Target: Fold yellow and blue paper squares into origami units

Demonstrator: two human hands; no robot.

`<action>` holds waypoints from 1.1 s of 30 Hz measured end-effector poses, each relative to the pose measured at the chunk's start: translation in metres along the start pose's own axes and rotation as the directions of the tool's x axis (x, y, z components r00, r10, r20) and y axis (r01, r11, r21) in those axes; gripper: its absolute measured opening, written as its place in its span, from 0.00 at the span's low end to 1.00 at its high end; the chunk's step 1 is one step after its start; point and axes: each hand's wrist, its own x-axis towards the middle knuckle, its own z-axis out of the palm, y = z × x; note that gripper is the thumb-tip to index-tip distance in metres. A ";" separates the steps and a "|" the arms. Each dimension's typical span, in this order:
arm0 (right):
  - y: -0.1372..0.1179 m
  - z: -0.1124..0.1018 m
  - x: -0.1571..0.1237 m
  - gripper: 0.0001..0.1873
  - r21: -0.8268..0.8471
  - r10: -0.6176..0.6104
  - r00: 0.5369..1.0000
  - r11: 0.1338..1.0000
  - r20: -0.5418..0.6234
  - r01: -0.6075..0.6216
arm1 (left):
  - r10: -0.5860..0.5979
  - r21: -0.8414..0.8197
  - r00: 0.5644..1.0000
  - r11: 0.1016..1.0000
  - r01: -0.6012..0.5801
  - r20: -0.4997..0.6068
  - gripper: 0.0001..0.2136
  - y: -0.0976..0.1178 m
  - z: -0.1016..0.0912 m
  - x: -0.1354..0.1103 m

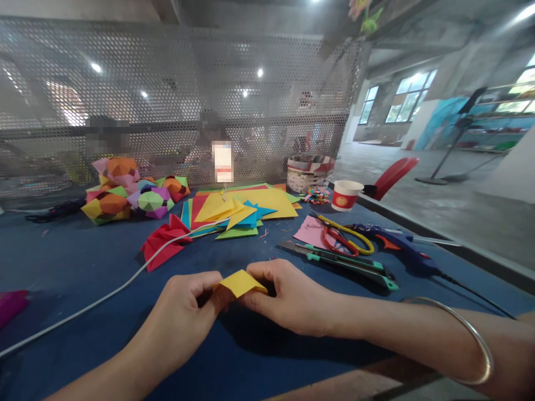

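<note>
A small folded piece of yellow paper (241, 283) is held between both hands above the front of the blue table. My left hand (184, 306) pinches its left corner between thumb and fingers. On the right corner, my right hand (288, 295) is closed in the same way, with a metal bangle (480, 345) on that forearm. Beyond the hands lie folded red paper pieces (165, 242) and a stack of coloured paper sheets (267, 201) topped by yellow, blue and green folded pieces. The underside of the held paper is hidden.
Right of the hands lie a utility knife (346, 264), scissors (363, 240), pink paper (315, 233) and a blue glue gun (409, 250). A paper cup (346, 195) and basket (309, 172) stand behind. Paper balls (150, 201) sit back left; a white cable (125, 285) crosses the table (112, 340).
</note>
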 end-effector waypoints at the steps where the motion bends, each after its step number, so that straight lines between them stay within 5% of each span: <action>1: 0.002 0.000 0.001 0.16 0.006 0.005 1.000 1.000 -0.013 -0.005 | -0.014 0.000 1.000 1.000 0.014 -0.006 0.19 0.000 -0.001 0.001; 9: 0.001 -0.005 0.002 0.15 -0.001 0.046 0.998 0.999 -0.030 -0.046 | -0.088 0.014 0.995 0.996 0.088 -0.038 0.16 -0.005 -0.009 0.007; 16: 0.000 -0.011 0.005 0.17 -0.151 0.066 0.986 0.984 -0.153 -0.089 | -0.020 0.018 1.000 1.000 0.020 -0.009 0.17 -0.010 -0.012 0.008; 27: 0.002 -0.012 0.006 0.13 -0.157 0.051 0.994 0.985 -0.098 -0.066 | -0.076 -0.054 0.992 0.995 0.081 0.101 0.23 -0.019 -0.012 0.013; 33: 0.003 -0.014 0.010 0.17 -0.106 0.045 0.992 0.993 -0.120 -0.057 | -0.094 -0.046 0.993 0.994 0.098 0.072 0.23 -0.011 -0.017 0.016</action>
